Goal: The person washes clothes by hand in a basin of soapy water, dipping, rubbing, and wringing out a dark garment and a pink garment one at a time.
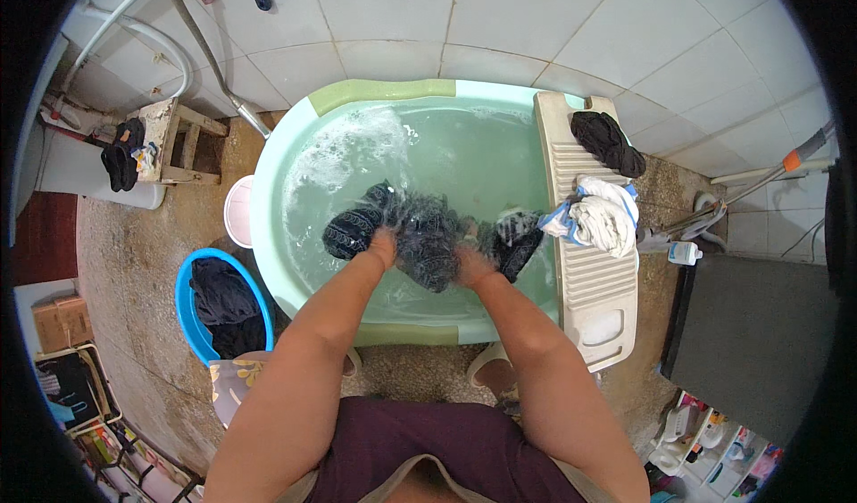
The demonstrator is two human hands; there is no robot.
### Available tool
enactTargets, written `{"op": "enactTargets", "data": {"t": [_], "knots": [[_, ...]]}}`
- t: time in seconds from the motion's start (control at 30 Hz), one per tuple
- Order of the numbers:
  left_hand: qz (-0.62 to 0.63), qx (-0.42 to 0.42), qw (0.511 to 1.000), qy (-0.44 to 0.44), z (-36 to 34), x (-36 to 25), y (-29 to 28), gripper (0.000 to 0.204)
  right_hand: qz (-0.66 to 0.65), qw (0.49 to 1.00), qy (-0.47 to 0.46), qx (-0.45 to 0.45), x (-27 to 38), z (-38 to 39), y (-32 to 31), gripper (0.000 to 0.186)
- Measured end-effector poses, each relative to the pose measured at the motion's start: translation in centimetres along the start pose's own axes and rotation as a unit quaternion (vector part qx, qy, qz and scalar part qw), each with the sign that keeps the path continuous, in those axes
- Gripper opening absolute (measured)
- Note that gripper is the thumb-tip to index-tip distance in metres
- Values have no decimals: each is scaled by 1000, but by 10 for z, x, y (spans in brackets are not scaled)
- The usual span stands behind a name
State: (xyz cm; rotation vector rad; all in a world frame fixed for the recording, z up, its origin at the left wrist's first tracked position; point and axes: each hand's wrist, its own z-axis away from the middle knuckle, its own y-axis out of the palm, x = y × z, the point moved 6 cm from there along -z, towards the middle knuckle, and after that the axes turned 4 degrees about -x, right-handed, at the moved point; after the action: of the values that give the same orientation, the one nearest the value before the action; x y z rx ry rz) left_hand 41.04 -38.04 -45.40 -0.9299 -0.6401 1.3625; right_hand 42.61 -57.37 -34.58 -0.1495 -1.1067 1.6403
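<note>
While the dark cloth with a pale pattern lies bunched in the middle of the mint-green oval plastic tub, partly under cloudy water, the work appears to be midway through washing. The left hand is pressed against the left part of the cloth and the right hand against its right part; the fingers are sunk in folds and splashing water, so whether either hand is clenched or loosely spread cannot be told. It is also unclear whether the dark mass is one piece or several. White suds float at the far left, suggesting that soaping has begun and that rinsing is not complete. Across the right end of the tub lies a cream ribbed plastic washboard, bearing a crumpled black cloth at its far end and, nearer, a bundled white cloth with blue edging; whether these are washed or waiting is not shown. Left of the tub, on the floor, a round bright-blue plastic basin holds dark clothes, whose stage is likewise undetermined.
</note>
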Motion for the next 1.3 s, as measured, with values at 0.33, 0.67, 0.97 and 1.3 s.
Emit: {"op": "enactTargets", "data": {"t": [0.33,0.67,0.97,1.3], "knots": [[161,102,981,21,36,34,-117,51,37,999,31,8,-7,18,-68,48],[144,-107,969,170,107,-32,-293,103,1,980,-153,-126,110,88,-212,30],[714,10,699,38,131,-67,-307,27,-55,927,-238,-283,162,160,-317,52],[724,89,680,76,120,-51,-325,79,-15,891,-138,-432,60,92,-280,30]]}}
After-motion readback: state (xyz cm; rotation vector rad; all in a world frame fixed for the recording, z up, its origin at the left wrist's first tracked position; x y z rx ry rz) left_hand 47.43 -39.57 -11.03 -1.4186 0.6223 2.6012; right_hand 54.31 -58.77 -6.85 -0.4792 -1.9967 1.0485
